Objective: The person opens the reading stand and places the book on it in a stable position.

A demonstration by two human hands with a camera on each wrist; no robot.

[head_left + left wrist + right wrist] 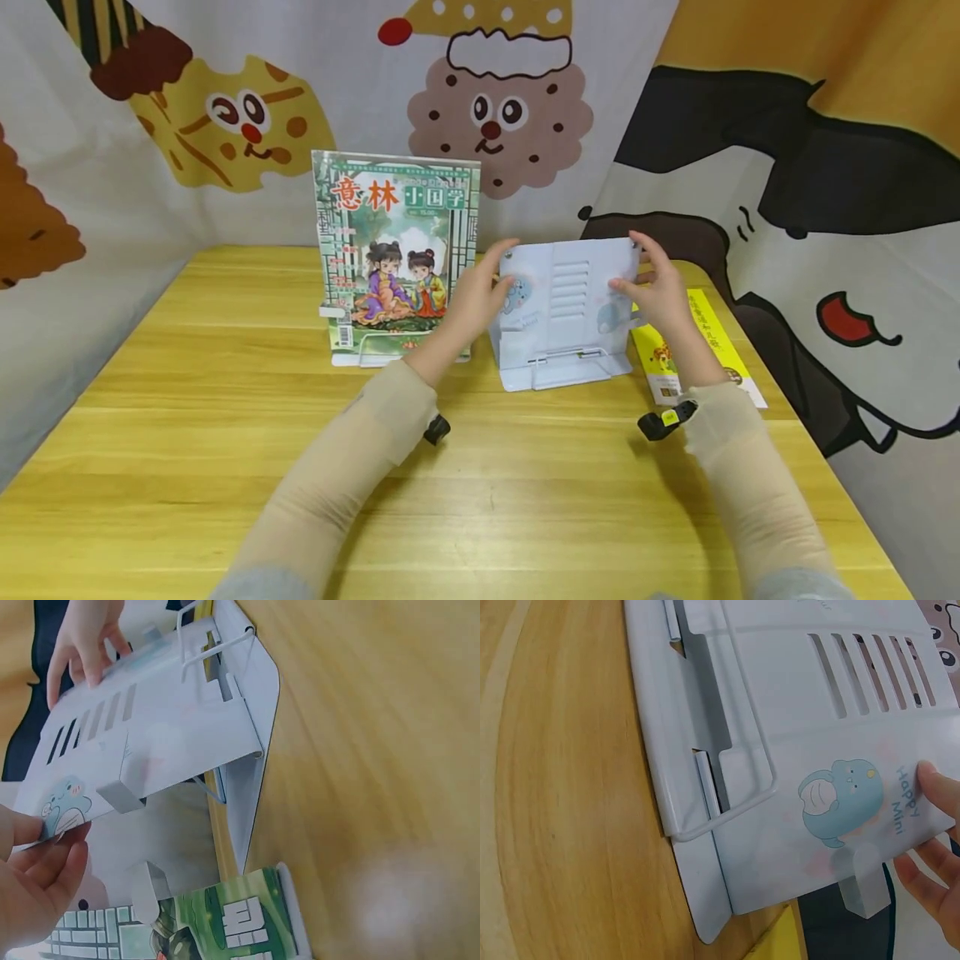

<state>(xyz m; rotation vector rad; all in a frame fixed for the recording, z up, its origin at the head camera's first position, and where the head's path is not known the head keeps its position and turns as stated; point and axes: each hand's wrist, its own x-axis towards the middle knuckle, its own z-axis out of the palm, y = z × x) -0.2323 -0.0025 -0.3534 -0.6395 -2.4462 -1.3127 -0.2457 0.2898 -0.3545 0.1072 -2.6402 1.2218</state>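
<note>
A white metal book stand (570,300) with slots, cartoon prints and a wire page holder stands tilted back on the table. My left hand (476,296) pinches its upper left edge, thumb on the front face and fingers behind. At the opposite edge, my right hand (660,292) grips in the same way, its thumb (936,784) beside the "Happy Mini" print. The wire holder (757,742) sits low across the stand's front, near the bottom ledge. Left of it, a green illustrated magazine (401,258) leans upright on a similar white stand (347,359).
A yellow book (705,333) lies flat at the right, partly behind my right hand and the stand. The wooden table (480,500) reaches back to a curtain (262,208) printed with cartoon food characters. Black cameras (663,422) are worn at both wrists.
</note>
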